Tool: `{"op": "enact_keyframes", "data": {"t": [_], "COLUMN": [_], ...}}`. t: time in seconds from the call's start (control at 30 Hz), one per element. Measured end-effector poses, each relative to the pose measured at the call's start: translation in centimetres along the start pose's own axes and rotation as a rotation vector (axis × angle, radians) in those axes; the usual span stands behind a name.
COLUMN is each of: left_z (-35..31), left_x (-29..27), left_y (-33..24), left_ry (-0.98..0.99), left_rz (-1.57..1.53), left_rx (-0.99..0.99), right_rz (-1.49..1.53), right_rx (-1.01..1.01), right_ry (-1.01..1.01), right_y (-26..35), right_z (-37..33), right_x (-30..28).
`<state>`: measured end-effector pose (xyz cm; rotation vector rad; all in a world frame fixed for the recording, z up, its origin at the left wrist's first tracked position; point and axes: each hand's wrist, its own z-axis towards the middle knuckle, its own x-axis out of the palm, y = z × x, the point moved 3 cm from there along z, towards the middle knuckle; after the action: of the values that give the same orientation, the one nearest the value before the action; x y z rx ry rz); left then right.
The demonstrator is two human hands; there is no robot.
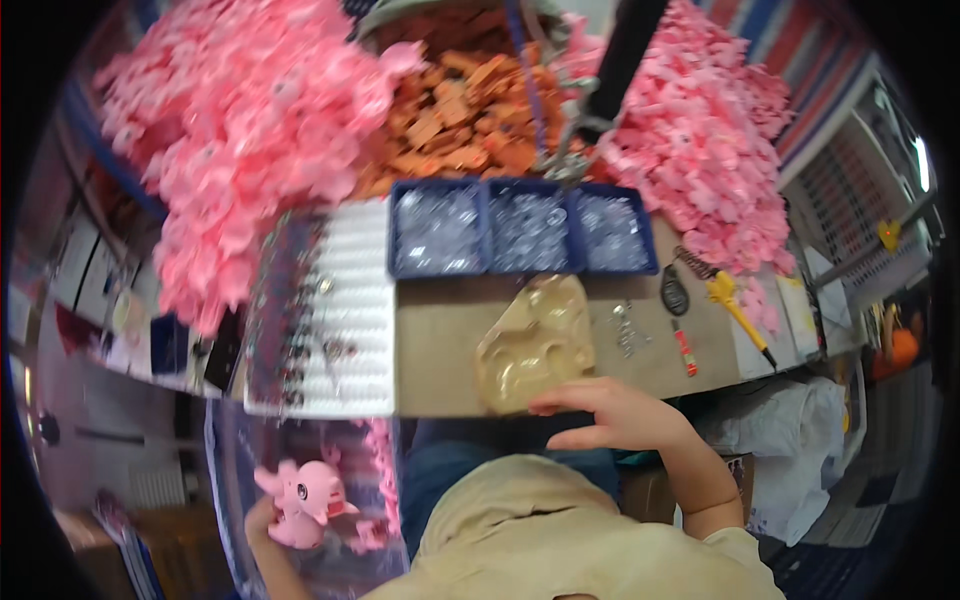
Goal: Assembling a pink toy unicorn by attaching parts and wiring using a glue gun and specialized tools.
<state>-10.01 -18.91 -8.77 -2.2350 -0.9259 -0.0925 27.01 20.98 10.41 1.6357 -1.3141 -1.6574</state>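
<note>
At the lower left, my left hand [261, 520] is closed on a pink toy animal [300, 535] with a large dark eye and a red patch by its mouth. It is over a clear-lined bin [225, 440] that has more pink pieces [380, 470] along its right side. My right hand [630, 415] holds nothing, its thumb and fingers apart. Its fingertips are at the near edge of a tan moulded fixture [500, 365] with shaped hollows, and I cannot tell whether they touch it.
Behind the fixture stand blue compartment trays [395, 270] of small clear parts. A white ribbed tray [360, 345] with thin dark pieces lies left. Pink parts [250, 110] and orange parts [460, 110] are heaped behind. A yellow-handled tool [735, 310] and a red tool [685, 350] lie right.
</note>
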Motion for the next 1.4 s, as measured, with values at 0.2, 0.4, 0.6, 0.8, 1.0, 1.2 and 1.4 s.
{"op": "enact_keyframes", "data": {"t": [0.2,0.4,0.6,0.8,1.0,1.2,1.4], "left_z": [7.1,12.5,4.6,8.5,25.6,32.0,24.0], "left_x": [-12.1,-4.5,17.2,32.2,42.2,45.7,44.9], "left_y": [13.5,8.5,-6.2,-23.9,-35.6,-36.9,-35.5], "left_ry": [-0.339,-0.404,0.350,0.362,-0.452,-0.817,-0.592], "left_rz": [-0.122,0.921,1.103,1.178,1.394,1.958,1.645], "left_rx": [-0.288,-0.154,0.236,0.472,1.395,1.251,1.690], "right_rz": [0.213,-1.226,-0.801,-0.916,-0.987,-0.336,-0.028], "right_rx": [0.267,0.094,0.548,0.305,0.166,0.358,0.324], "right_ry": [-0.708,-1.274,-0.915,-1.433,-1.551,-1.129,-0.486], "right_y": [-8.3,-15.0,-19.9,-13.7,-10.5,-7.2,-9.2], "right_z": [0.4,6.4,9.2,6.9,-1.1,-5.8,3.5], "right_x": [-9.1,-22.1,-30.2,-29.1,-23.2,-16.2,-7.8]}}
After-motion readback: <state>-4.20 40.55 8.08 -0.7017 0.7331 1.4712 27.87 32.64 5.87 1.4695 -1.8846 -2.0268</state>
